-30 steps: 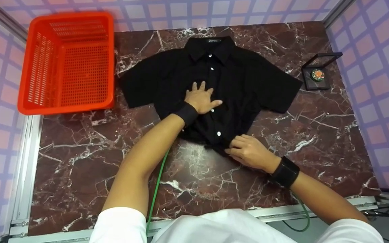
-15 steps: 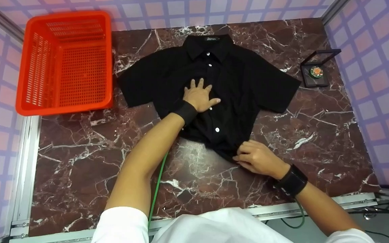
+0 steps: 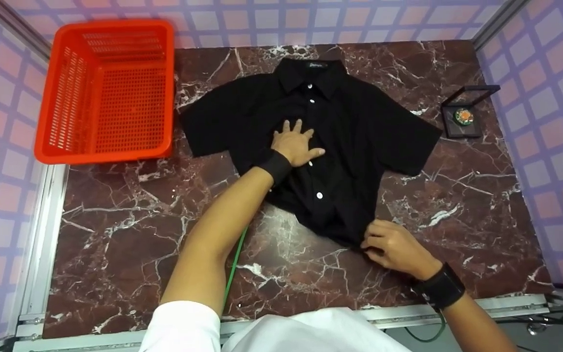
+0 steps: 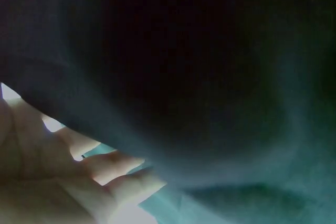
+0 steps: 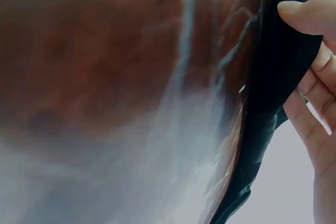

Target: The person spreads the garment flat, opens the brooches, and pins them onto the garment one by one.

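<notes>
1. The left hand (image 3: 295, 145) is lying flat, fingers spread, arm reaching far forward.
2. The right hand (image 3: 393, 247) is curling its fingers (image 5: 307, 17) in a pinch, wrist bent near the front edge.

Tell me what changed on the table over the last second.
The right hand, pinching the black shirt's hem, dragged it rightward and toward the person, stretching out the lower front. The left hand stayed pressed flat on the chest; the orange basket and small framed case stayed put.
</notes>
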Available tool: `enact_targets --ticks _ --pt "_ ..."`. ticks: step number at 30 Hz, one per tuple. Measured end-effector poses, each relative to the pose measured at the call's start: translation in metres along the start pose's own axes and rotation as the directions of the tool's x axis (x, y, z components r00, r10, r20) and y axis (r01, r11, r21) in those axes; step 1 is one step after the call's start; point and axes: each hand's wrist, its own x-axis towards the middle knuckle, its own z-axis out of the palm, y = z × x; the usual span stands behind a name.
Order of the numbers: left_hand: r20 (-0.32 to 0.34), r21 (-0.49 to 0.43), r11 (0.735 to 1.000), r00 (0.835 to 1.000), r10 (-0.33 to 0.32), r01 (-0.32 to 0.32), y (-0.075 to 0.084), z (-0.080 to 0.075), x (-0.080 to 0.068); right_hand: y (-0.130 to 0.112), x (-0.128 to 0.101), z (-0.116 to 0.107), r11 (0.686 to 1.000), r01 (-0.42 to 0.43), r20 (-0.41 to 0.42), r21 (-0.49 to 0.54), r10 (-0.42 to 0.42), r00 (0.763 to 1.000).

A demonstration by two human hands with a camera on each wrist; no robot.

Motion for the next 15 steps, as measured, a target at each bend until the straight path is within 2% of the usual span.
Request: enact_targets --ticks 9,15 --pt "0.003 0.019 1.000 1.000 -0.005 0.005 0.001 0.000 0.001 0.000 -0.023 -0.002 0.987 -0.112 0.001 -0.111 0.113 0.994" --pt "0.007 0.027 1.000 1.000 -0.007 0.007 -0.001 0.001 -0.001 -0.005 -0.015 -0.004 0.982 -0.117 -0.003 -0.146 0.118 0.993"
